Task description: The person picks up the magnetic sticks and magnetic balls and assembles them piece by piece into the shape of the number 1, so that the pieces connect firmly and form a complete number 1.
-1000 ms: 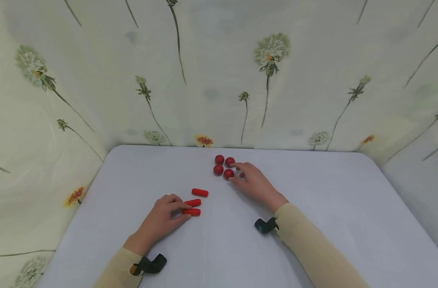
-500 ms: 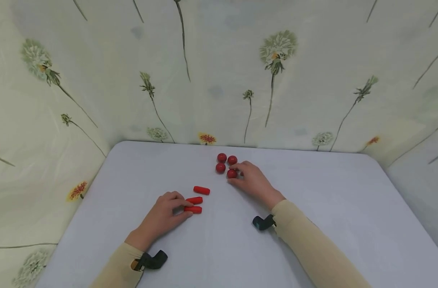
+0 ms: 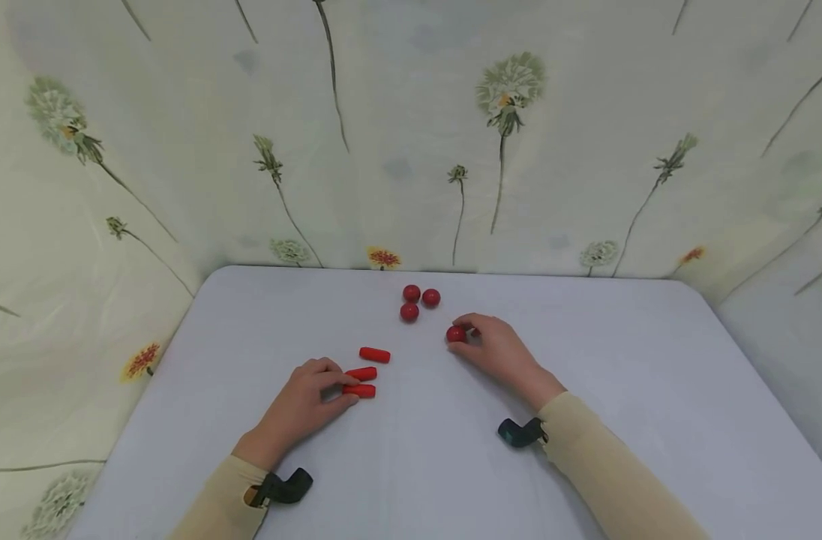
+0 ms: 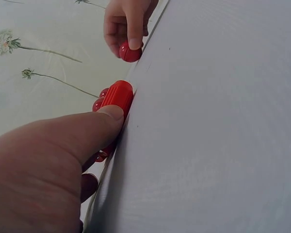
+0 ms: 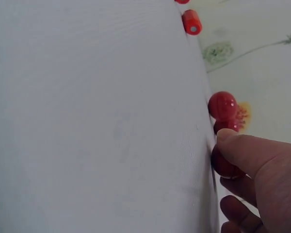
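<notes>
My left hand point(image 3: 301, 409) pinches the nearest of three short red cylinders point(image 3: 361, 391) between thumb and fingers. Ridges run along this cylinder's side point(image 4: 119, 94) in the left wrist view. Just behind it a second red cylinder point(image 3: 364, 373) lies partly covered by the fingers, and a third red cylinder point(image 3: 374, 355) lies apart, farther back. My right hand point(image 3: 502, 354) holds a shiny red ball point(image 3: 455, 334) between thumb and fingers. Its thumb lies over the dark red ball point(image 5: 224, 164) in the right wrist view, where the remaining fingers are curled below.
Three more red balls point(image 3: 409, 312) sit close together near the back of the white table point(image 3: 586, 337). Flower-printed cloth point(image 3: 397, 150) hangs behind the table's back edge and along its sides. A dark wrist camera point(image 3: 519, 433) sits at each sleeve.
The right hand has drawn one red ball out of the cluster, to the right and slightly nearer. Three balls stay behind. The left hand and the cylinders keep their places.
</notes>
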### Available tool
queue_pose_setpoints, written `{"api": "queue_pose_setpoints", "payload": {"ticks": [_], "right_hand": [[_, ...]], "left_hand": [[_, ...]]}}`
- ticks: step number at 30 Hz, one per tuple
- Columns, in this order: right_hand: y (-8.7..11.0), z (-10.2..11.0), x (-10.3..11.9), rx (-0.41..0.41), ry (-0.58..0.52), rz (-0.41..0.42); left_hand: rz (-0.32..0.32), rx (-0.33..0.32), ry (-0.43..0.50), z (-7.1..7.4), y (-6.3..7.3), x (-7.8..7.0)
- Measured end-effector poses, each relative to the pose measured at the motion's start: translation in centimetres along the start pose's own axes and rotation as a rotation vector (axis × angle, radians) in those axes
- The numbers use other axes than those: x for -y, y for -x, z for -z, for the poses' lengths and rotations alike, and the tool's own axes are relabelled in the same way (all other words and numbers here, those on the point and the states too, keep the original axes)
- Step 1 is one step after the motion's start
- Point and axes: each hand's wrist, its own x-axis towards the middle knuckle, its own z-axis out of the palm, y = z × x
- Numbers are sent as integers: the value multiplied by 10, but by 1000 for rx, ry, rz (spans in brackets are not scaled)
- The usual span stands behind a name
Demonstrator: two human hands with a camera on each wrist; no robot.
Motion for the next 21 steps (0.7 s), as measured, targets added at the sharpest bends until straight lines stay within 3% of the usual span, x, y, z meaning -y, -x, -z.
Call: {"api": "queue_pose_setpoints", "payload": {"ticks": [11,21], "right_hand": [[34,6,-22,-78,-78,19],[39,0,-31,-98,-133,-6]], "left_hand": [[-1,4,-23,-1,0,-1],[2,13,-6,3,1,-4]]}}
